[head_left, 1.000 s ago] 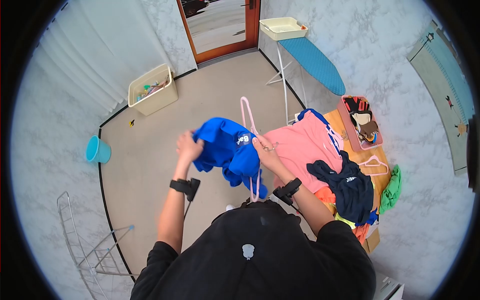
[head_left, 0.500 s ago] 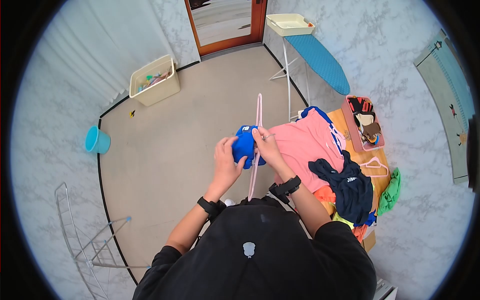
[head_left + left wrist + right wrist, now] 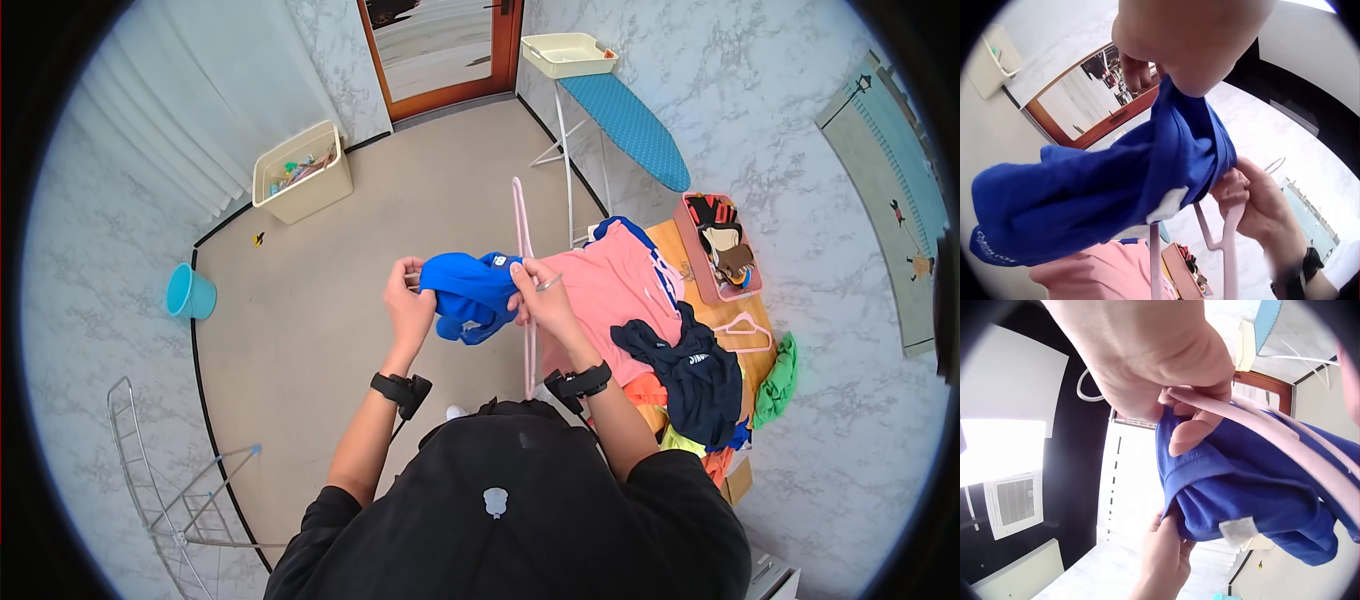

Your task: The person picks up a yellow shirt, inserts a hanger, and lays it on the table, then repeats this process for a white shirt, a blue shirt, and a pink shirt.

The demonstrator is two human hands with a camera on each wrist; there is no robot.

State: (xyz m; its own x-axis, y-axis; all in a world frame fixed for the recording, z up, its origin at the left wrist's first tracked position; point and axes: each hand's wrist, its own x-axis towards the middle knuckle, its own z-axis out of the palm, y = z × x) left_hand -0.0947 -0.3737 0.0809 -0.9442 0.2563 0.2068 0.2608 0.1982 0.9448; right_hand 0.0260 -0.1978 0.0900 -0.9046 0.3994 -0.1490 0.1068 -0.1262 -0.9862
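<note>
A blue garment (image 3: 468, 285) is stretched between my two hands in front of my body. The left hand (image 3: 407, 312) pinches its gathered edge between thumb and fingers. My right hand (image 3: 545, 300) grips a pink clothes hanger (image 3: 521, 215) near its metal hook (image 3: 549, 283) and pinches the garment's other edge with the thumb. In the left wrist view the garment (image 3: 1097, 194) hangs in folds, with a white label (image 3: 1168, 205) at its opening and white print at its far end. The hanger's arms (image 3: 1285, 440) run alongside the cloth in the right wrist view.
On the table (image 3: 668, 240) to the right lie a pink garment (image 3: 595, 290), a dark garment (image 3: 695, 370), a pink basket (image 3: 717, 275) and another hanger (image 3: 745, 333). An ironing board (image 3: 630, 125), a cream bin (image 3: 305, 185), a blue bucket (image 3: 192, 292) and a metal rack (image 3: 185, 520) stand around.
The left hand came in to the right hand, bunching the blue garment, then moved back left, spreading it again. The right hand has kept hold of the hanger and garment.
</note>
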